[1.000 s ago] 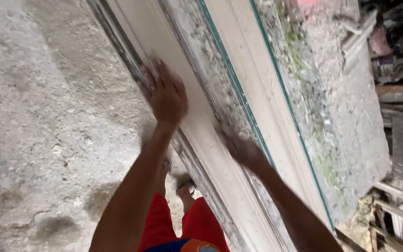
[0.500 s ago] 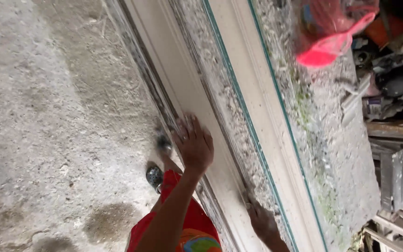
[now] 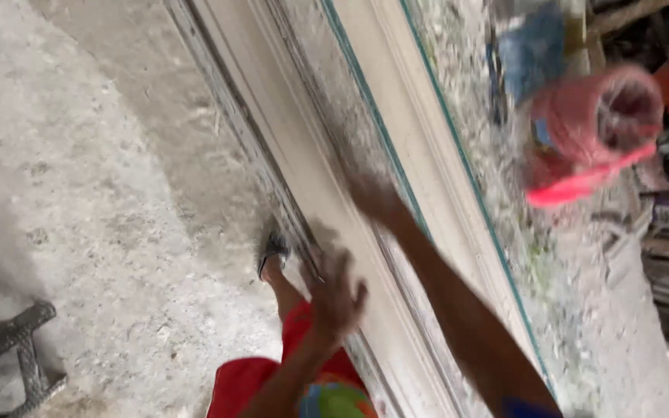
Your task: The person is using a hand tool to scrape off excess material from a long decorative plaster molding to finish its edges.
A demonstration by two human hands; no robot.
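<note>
Since half a second ago left hand (image 3: 334,298) dropped, open and empty, beside the long pale board (image 3: 334,193); right hand (image 3: 377,197) lies flat on it; keep palms flat, strokes even.

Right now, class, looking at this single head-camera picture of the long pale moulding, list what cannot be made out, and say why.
- Right hand: motion blur hides whether its fingers press the pale moulding.
- Left hand: blurred; contact with the moulding's edge is unclear.
- Pink bundle: smeared, so its kind is unreadable.
- Dark metal frame: cut off by the left edge.
- Sandalled foot: partly hidden by the moulding's edge.
</note>
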